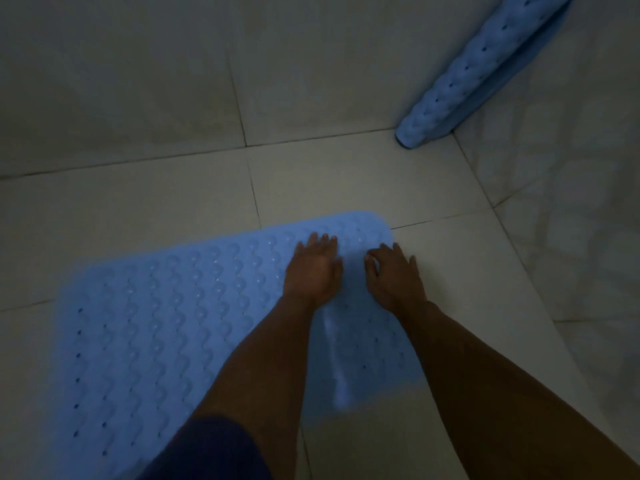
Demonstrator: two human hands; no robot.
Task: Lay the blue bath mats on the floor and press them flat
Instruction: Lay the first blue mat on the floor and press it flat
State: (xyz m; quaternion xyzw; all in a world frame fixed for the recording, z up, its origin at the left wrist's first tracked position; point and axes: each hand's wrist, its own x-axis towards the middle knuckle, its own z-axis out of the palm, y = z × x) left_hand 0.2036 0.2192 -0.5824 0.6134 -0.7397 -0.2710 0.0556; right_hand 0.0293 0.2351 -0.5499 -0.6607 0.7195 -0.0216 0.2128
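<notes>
**Head view: first mat down and being pressed, second mat waiting**

Head camera looks down on a blue bath mat (166, 323) spread on the tiled floor (138, 202), its bubbled, perforated face up and one rounded corner pointing away from the person. Near its far right corner both hands rest on it. The left hand (313, 268) lies palm down with fingers straight and together, pressing the surface and gripping nothing. The right hand (393, 275) sits just beside it at the mat's edge, fingers slightly bent with the tips on the mat; it also holds nothing. A pale raised crease (337, 358) runs along the mat between the two forearms, so this part does not look fully flat.

A second blue mat (478, 71), folded or rolled, leans in the corner against the wall (571, 202), well apart from the hands.

The step in hand appears to be flattening the first mat. Next would likely come smoothing out that crease, then fetching the leaning mat and spreading it on bare floor alongside.
</notes>
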